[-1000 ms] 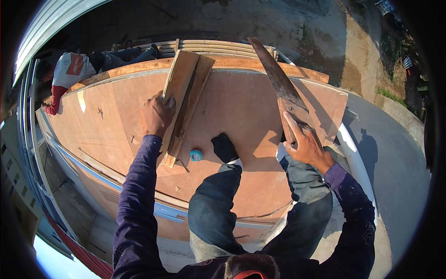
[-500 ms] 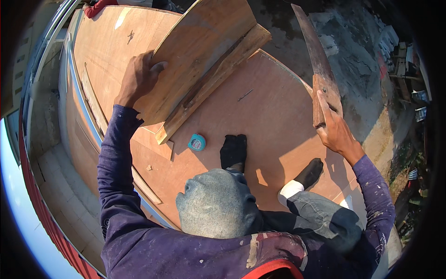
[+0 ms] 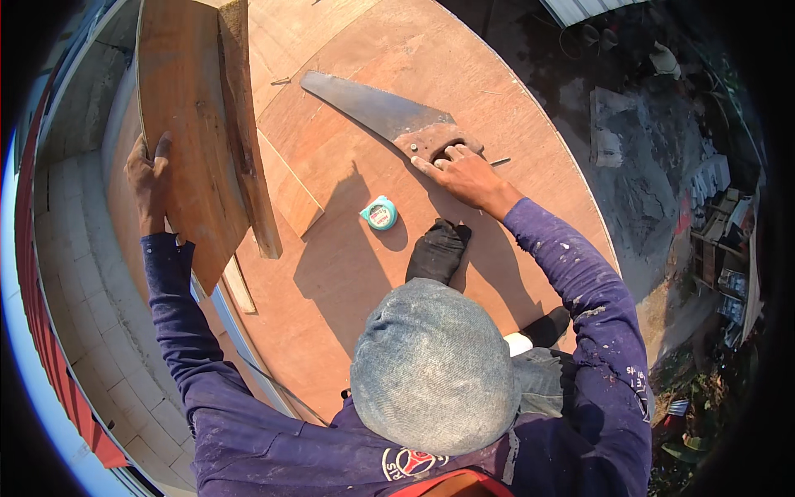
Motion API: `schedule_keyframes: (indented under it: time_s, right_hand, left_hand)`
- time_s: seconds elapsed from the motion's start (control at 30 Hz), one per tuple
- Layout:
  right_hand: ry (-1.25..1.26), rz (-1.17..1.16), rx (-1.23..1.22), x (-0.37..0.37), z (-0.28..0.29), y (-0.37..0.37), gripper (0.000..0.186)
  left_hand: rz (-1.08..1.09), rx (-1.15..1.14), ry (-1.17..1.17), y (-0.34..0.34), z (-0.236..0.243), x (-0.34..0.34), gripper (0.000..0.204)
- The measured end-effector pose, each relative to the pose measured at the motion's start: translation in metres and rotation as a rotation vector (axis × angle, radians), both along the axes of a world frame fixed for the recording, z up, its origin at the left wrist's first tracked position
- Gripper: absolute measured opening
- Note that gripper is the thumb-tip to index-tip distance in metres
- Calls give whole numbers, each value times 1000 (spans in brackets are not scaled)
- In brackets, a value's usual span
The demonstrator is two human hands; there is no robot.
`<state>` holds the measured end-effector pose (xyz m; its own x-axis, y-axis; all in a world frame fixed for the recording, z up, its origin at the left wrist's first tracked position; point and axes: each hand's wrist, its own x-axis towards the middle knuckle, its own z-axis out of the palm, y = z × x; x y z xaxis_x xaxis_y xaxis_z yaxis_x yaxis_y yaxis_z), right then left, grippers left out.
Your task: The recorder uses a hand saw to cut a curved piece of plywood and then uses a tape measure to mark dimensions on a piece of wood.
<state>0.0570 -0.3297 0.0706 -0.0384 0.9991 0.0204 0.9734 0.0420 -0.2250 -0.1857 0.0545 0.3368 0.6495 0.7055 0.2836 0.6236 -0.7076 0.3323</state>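
Head view: beyond tape measure [image 3: 379, 214], saw [image 3: 373, 103] is gripped by R hand [image 3: 465, 176], fingers curled thru handle [image 3: 429, 139]; L of tape, wood board [image 3: 192, 124] is pinched at L edge by L hand [image 3: 150, 177].

Board [image 3: 186, 141] left, saw [image 3: 377, 106] right (tape measure [image 3: 380, 214] before it)

Stretching out the left arm, sleeved in paint-flecked purple cloth [image 3: 186, 323], wrist nearly straight, bare left hand [image 3: 150, 178] clamped with thumb [image 3: 162, 147] pointing up — out by the left edge of the reddish-brown plywood deck [image 3: 513, 124]. Reaching forward with the purple-sleeved right arm [image 3: 575, 265], bare right hand [image 3: 465, 176] back-upward, index finger [image 3: 425, 166] extended, other fingers curled — inside the deck's curved right edge.
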Motion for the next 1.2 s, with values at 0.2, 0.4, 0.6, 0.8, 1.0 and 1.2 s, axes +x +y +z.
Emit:
schedule_keyframes:
  time_s: [0.2,0.4,0.6,0.8,1.0,1.2]
  right_hand:
    - [143,-164,191,-81,21,36,35]
    - [246,-180,53,-132,-10,51,42]
    - [822,-328,10,-77,21,34,42]
    - [1712,-670,-229,11,66,22,42]
    - [951,-577,-340,41,88,1,95]
    - [837,-625,-442,66,73,-82,80]
  left_hand:
    - [143,-241,-161,11,-55,-62,29]
    - [259,-489,-254,15,-83,-87,29]
    - [240,-696,-431,41,-89,-89,34]
    - [184,-976,-821,36,-132,-37,34]
    - [184,-1278,-1155,-54,-194,31,40]
    - [207,-1381,-1025,-137,-250,77,32]
